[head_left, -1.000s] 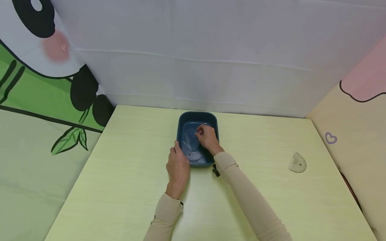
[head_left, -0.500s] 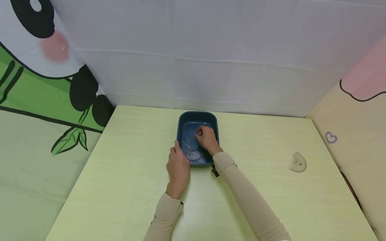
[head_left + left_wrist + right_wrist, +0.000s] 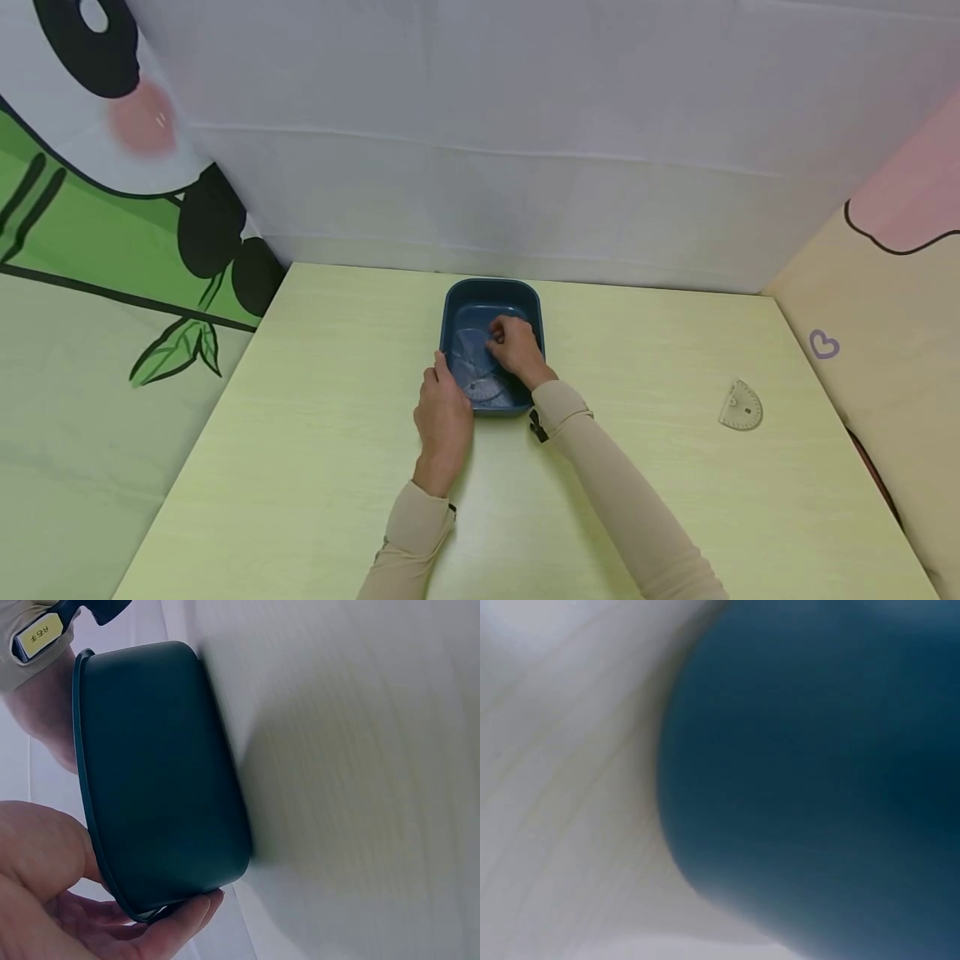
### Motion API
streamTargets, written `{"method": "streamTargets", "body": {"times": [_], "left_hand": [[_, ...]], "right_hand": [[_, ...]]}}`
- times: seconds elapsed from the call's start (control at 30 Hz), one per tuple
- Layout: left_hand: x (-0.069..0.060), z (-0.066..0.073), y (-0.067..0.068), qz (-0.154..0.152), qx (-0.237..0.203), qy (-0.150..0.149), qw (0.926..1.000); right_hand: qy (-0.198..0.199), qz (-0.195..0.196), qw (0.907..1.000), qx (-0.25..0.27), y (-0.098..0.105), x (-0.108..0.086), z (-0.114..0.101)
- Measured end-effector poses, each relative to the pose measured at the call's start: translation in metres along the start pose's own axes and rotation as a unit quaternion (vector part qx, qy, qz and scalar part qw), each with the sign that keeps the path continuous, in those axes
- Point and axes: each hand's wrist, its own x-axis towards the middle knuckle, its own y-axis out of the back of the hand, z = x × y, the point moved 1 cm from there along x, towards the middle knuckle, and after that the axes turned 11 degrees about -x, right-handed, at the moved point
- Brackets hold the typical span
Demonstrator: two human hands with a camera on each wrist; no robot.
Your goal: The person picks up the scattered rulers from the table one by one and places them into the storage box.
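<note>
A dark blue rectangular plastic bin (image 3: 491, 287) stands on the table near its far edge. My left hand (image 3: 444, 414) grips the bin's near left side; in the left wrist view its thumb is at the rim and its fingers (image 3: 176, 926) curl round the outer wall. My right hand (image 3: 516, 346) reaches over the right rim into the bin, thumb and index finger curled close together. Whether something clear is pinched between them is too small to tell. A clear protractor (image 3: 483, 388) lies on the bin's floor at the near end, with other faint clear plastic (image 3: 467, 354) beyond it.
Another clear protractor (image 3: 741, 406) lies on the right part of the pale yellow-green table (image 3: 645, 350). A white cloth backdrop (image 3: 525, 200) rises behind the table. The right wrist view is mostly filled by the bin's blurred outer wall (image 3: 802, 772).
My right hand has shifted only slightly inside the bin, a touch nearer to me. My left hand keeps its grip in the same place, and the protractors have not moved.
</note>
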Motion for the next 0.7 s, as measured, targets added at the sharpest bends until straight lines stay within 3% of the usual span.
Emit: {"method": "streamTargets", "body": {"times": [0.37,0.7], "left_hand": [[0.001,-0.002,0.000,0.003,0.002,-0.001,1.0000],[0.001,-0.001,0.001,-0.007,0.002,0.006,1.0000]], "right_hand": [[0.015,-0.021,0.9997,0.003,0.009,-0.003,-0.003],[0.048,-0.017,0.9986,0.014,0.017,-0.010,-0.005]]}}
